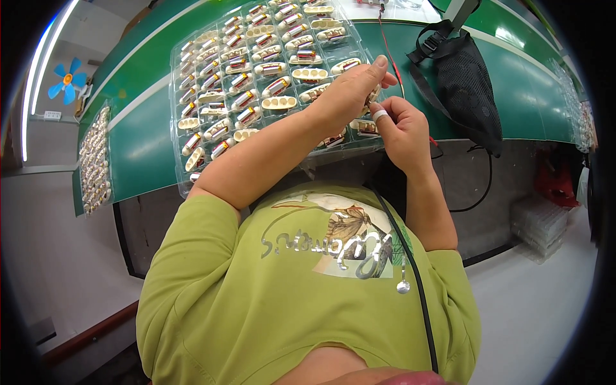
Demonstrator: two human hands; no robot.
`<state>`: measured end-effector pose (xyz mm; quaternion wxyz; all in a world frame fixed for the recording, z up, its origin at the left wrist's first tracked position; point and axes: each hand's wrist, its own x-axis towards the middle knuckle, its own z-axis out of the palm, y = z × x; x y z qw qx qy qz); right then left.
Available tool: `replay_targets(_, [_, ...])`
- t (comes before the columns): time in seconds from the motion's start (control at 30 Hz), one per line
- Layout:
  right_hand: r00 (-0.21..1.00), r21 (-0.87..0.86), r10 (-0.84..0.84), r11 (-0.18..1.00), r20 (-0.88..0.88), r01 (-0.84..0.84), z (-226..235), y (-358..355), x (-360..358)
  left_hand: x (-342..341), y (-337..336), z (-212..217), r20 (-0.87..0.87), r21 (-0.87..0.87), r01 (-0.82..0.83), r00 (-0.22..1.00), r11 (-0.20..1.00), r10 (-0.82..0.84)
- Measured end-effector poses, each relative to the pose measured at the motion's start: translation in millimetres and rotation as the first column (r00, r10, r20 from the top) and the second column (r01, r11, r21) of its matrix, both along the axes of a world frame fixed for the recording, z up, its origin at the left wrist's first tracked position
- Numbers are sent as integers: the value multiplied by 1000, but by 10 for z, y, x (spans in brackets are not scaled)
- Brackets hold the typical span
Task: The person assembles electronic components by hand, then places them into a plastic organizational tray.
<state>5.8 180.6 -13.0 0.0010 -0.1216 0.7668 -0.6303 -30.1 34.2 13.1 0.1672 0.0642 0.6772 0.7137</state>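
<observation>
Right hand (407,131): grip pinching the near end of a small cream-and-dark part (371,99), mostly hidden, just up-left of those fingertips. Left hand (350,88) curls about its far side. Long axis unclear. Both at clear plastic compartment tray's (341,49) right edge.

Over the tray's (346,46) right side, your left hand (356,88) mostly hides a small piece (372,96) near your right hand (405,131); detail too fine. Tray's far end cut off. Right of tray, mesh bag's (471,77) contents unreadable.
</observation>
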Motion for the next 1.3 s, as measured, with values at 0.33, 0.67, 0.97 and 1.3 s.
replay_targets(0.33, [1000,-113,-18,993,-4,18,-28,16,-9,-15,6,5,-33,-9,8,999,1000,-8])
replay_targets(0.67, [985,-37,-31,999,-171,25,-20,-1,-56,-7,93,-39,-201,-441,183,934,879,-295])
replay_targets(0.97, [978,-95,-192,978,-76,185,43,201,56,-1168,-431,-200,-807,-582,-701,558,411,-192])
replay_targets(1.3, [653,120,-158,925,-741,360,99,245,10,-1281,-702,-307,-749,-651,-646,632,399,-199])
